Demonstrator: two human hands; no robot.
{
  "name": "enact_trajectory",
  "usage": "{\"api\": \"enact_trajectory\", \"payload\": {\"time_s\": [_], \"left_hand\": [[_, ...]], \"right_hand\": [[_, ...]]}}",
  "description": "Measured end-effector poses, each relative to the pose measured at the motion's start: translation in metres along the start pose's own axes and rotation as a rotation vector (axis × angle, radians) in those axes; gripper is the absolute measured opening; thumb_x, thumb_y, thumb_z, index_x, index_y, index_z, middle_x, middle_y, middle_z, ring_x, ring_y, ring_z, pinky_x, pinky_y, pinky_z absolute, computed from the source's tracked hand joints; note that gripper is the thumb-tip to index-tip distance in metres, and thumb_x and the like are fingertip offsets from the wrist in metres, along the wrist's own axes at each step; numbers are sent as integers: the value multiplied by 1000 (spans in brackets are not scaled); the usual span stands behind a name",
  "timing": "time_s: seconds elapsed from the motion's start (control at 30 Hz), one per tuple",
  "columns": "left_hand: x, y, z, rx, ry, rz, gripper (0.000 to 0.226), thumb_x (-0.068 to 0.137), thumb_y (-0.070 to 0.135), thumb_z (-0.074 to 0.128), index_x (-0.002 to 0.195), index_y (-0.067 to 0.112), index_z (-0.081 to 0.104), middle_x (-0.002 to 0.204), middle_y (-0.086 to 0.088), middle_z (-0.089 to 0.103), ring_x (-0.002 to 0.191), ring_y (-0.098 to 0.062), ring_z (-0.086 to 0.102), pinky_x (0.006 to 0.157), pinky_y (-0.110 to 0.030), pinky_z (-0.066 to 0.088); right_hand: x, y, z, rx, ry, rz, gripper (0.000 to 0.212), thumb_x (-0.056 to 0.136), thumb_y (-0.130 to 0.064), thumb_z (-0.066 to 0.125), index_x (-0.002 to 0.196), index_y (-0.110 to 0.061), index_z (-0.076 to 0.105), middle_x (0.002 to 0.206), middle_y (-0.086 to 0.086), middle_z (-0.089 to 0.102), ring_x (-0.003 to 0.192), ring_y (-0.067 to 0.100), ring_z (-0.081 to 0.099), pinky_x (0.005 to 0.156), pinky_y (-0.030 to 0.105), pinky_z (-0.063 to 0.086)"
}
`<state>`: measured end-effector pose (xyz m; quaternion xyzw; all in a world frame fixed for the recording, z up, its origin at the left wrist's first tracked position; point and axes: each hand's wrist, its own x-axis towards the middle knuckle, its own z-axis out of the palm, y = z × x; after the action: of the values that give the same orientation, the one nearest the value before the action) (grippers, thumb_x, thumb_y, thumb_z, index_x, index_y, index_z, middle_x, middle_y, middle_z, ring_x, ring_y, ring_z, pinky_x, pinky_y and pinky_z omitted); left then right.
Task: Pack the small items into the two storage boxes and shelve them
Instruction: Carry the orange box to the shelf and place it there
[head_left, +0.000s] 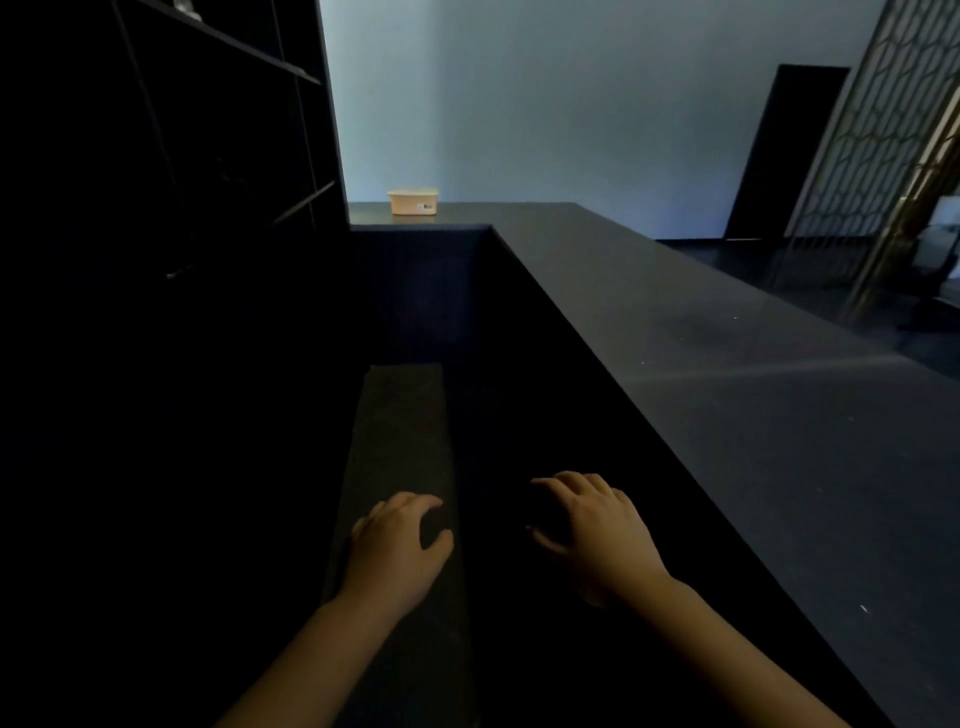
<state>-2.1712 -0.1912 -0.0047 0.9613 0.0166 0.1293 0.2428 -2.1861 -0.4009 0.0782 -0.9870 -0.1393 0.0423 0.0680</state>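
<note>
Though hands (397, 545) near, box (413, 201) far.

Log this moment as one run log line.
left hand empty, fingers loose | right hand empty | tan box lidded on far counter

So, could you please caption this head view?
Both hands hover over a dark ledge; a tan storage box sits far off.

dark counter (727, 332) | patterned screen (878, 130) right | dark doorway (784, 150) beyond
</note>
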Motion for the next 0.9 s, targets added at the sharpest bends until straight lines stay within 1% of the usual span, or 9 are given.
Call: {"api": "enact_trajectory", "payload": {"time_s": [0.17, 0.27, 0.4, 0.57, 0.73, 0.9], "left_hand": [[110, -8, 38, 28, 21, -23, 42, 85, 42, 61, 125, 32, 55, 127, 10, 54, 114, -9, 52, 96, -29, 44], [177, -12, 48, 21, 47, -33, 40, 84, 41, 63, 123, 32, 57, 124, 10, 56, 111, -10, 54, 93, -29, 45], [265, -26, 54, 19, 94, -86, 37, 84, 40, 63, 120, 30, 60, 122, 8, 57, 110, -13, 54, 91, -31, 45], [361, -57, 78, 38, 87, -98, 34, 84, 41, 64, 116, 30, 61, 119, 10, 58, 105, -10, 54, 87, -26, 44], [484, -90, 104, 0, 129, -48, 33, 84, 39, 65, 115, 32, 61, 115, 11, 58, 101, -8, 55, 79, -22, 40], [609, -122, 112, 19, 142, 4, 32, 82, 39, 66, 113, 34, 61, 112, 12, 59, 98, -5, 55, 79, -21, 42]], "right_hand": [[105, 36, -10, 10, -31, 0, 61, 98, -44, 45, 151, -27, 22, 157, -3, 24, 144, 16, 21, 118, 36, 21], [165, 57, -20, 13, -69, -3, 62, 98, -42, 46, 152, -25, 19, 158, -2, 22, 145, 15, 20, 119, 36, 20], [250, 78, -38, 25, -64, -8, 63, 99, -41, 46, 152, -24, 18, 158, -2, 22, 144, 15, 21, 118, 35, 20], [359, 86, -41, 17, -110, -37, 62, 99, -38, 47, 152, -23, 18, 158, -1, 22, 143, 16, 24, 116, 34, 27], [490, 86, -40, -9, -90, -25, 62, 98, -37, 49, 151, -22, 21, 156, 0, 25, 140, 16, 29, 112, 32, 32], [614, 80, -54, -8, -77, -22, 61, 99, -37, 48, 152, -23, 21, 156, -1, 24, 140, 15, 29, 112, 31, 32]]}}
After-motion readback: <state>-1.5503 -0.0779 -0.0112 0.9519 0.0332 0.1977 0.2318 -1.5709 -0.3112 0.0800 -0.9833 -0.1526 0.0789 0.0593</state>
